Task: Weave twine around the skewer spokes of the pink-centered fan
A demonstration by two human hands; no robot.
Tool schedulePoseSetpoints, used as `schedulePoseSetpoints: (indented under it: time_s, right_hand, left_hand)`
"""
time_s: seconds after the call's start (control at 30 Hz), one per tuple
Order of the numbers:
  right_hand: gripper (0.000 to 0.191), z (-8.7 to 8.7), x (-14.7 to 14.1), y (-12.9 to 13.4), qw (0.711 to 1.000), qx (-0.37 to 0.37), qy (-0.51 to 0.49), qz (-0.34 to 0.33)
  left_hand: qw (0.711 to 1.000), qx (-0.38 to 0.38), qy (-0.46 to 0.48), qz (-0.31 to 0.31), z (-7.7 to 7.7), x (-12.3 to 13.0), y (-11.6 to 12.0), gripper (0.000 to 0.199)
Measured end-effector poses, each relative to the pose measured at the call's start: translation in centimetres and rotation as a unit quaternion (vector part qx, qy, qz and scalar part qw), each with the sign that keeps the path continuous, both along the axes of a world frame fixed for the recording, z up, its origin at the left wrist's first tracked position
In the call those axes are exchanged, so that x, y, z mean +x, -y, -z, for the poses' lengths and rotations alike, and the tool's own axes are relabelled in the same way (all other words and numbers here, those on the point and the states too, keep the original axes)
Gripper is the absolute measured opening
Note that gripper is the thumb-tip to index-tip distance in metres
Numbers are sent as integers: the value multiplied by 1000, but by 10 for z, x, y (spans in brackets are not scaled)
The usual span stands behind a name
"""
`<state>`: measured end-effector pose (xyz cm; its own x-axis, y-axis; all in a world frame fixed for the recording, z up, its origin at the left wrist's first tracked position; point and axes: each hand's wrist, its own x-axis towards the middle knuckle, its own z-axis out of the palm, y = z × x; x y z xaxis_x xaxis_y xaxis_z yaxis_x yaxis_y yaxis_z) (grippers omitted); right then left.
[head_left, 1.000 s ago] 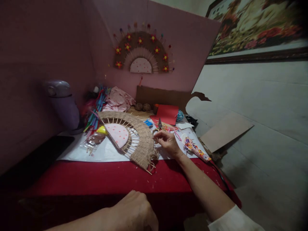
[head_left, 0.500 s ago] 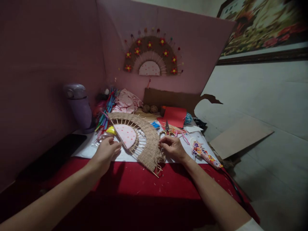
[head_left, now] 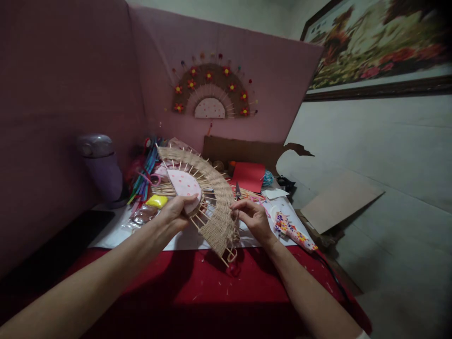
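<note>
A half-round woven fan (head_left: 219,202) of brown twine and thin sticks is tilted up off the table. My left hand (head_left: 180,209) grips it by the pink dotted half-circle (head_left: 189,188) at its centre, thumb on top. At the fan's outer right edge, my right hand (head_left: 252,217) has thumb and forefinger pinched on the twine (head_left: 234,217). Loose twine loops hang near the lower end of the weave. Behind the right hand, the scissors (head_left: 238,189) show their dark blades, the handles mostly hidden.
A flower-patterned glue gun (head_left: 293,230) lies at right, its cord trailing. Red sheet (head_left: 249,176), blue yarn (head_left: 268,178) and a yellow packet (head_left: 157,201) lie behind. A purple bottle (head_left: 102,169) stands left. A finished fan (head_left: 208,75) with red flowers hangs on the pink board.
My left hand has moved onto the dotted half-circle and closed on it. The fan has lifted and tilted. My right hand stays at the outer edge, and the view has shifted.
</note>
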<state>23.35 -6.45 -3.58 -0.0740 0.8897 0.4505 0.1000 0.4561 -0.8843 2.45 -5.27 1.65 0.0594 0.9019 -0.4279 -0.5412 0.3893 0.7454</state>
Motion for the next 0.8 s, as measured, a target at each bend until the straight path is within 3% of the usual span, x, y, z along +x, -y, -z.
schedulePoseSetpoints:
  time_s: [0.17,0.4,0.5,0.6,0.8]
  right_hand:
    - [11,-15,8,0,966,-104,-236,-19]
    - [22,-16,11,-7,935,-193,-298,-16]
    - [29,-12,8,-8,944,-208,-256,24]
    - [35,-9,8,-8,967,-195,-158,42]
    - [23,-18,7,-3,981,-189,-43,20]
  left_hand:
    - [991,132,29,21,-12,6,-21,13]
    - [964,252,73,-49,-21,-6,-53,21]
    - [953,279,87,-85,-29,-15,-59,23]
    - [946,294,113,-75,-43,-21,-60,20]
    - [921,341,172,-71,-90,-29,-64,18]
